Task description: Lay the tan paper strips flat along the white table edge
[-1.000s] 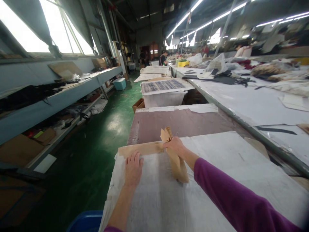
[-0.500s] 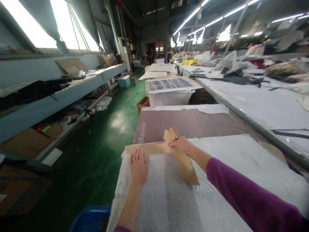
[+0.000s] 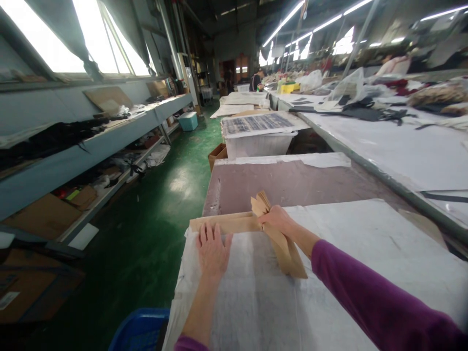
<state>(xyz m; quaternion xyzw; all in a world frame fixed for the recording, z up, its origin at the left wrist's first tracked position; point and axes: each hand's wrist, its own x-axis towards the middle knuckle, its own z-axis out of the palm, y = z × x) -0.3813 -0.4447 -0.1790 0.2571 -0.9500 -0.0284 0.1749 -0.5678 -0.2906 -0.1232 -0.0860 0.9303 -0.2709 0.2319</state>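
Observation:
My left hand (image 3: 212,249) lies flat with fingers spread on a white fabric sheet (image 3: 329,273), its fingertips touching a long brown paper strip (image 3: 226,223) that lies along the sheet's far edge. My right hand (image 3: 277,220) is closed round a bundle of brown paper pattern pieces (image 3: 287,248). The bundle fans out above the hand and hangs down onto the sheet below it. A purple sleeve covers my right forearm.
A brownish board (image 3: 285,183) lies beyond the sheet, then a white bin (image 3: 258,142) topped with a printed sheet. A long white table (image 3: 387,141) with dark scraps runs on the right. Shelves (image 3: 91,141) line the left across a green floor. A blue tub (image 3: 137,331) sits below left. A person works far back.
The view has shifted slightly. My left hand has slid a little forward on the sheet towards the strip; my right hand keeps its hold on the bundle in about the same place.

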